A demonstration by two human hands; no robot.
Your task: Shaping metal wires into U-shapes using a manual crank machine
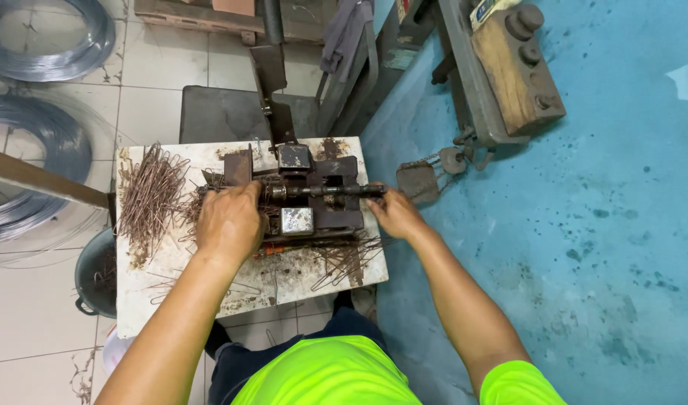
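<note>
A dark, rusty bending jig on the worn white board is being gripped by 2 hands — left hand clenched over its left end, right hand closed on the horizontal bar's right tip.

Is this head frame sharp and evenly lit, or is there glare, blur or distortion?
Head view: even, soft light with faint shadows; left hand, right hand and metal jig look sharp; slight sheen on the wire coils; wide-angle stretching towards the edges.
</note>
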